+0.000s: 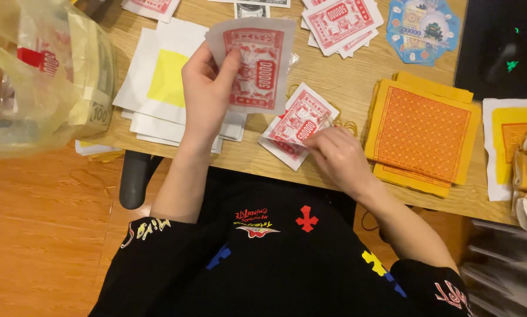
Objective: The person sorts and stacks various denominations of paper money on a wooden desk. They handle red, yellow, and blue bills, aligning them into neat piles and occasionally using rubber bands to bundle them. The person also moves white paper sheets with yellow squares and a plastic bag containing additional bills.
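Observation:
My left hand holds up a white paper note with a red print above the wooden table; the thumb lies across its left side. My right hand rests on the table near its front edge, fingertips pinching the edge of a small stack of similar red-printed notes. Both forearms reach out from my black printed shirt.
White sheets with yellow squares lie left of the notes. An orange patterned paper stack sits on the right, more red notes and a blue paper piece at the back. A yellowish plastic bag holds bundles at far left.

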